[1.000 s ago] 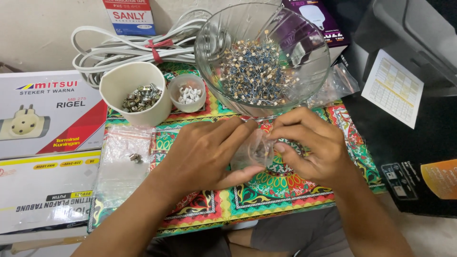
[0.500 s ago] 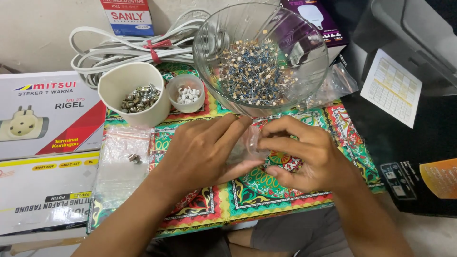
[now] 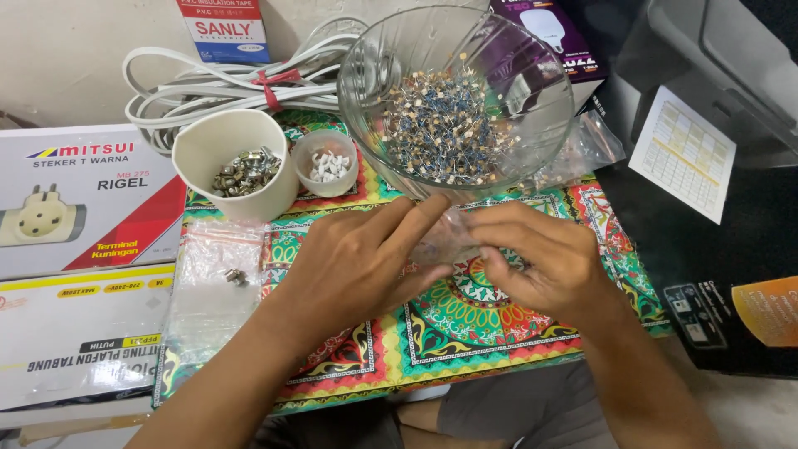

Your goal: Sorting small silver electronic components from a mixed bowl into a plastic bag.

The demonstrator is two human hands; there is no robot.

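My left hand (image 3: 357, 258) and my right hand (image 3: 540, 258) meet over a colourful patterned mat (image 3: 465, 333), both pinching a small clear plastic bag (image 3: 445, 237) between their fingertips. What the bag contains is hidden by my fingers. Just beyond them stands a large glass bowl (image 3: 549, 108) filled with several tiny electronic parts on thin wire legs (image 3: 445, 125).
A cream cup of metal bits (image 3: 241, 170) and a small cup of white pieces (image 3: 327, 162) stand left of the bowl. Flat clear bags (image 3: 208, 283) lie beside my left hand. Cardboard boxes (image 3: 75, 249) sit left, coiled white cable (image 3: 241, 83) behind, dark equipment (image 3: 715, 166) right.
Both hands have shifted slightly while working the small clear bag; my fingers have flattened out over it, closer to the bowl's base.
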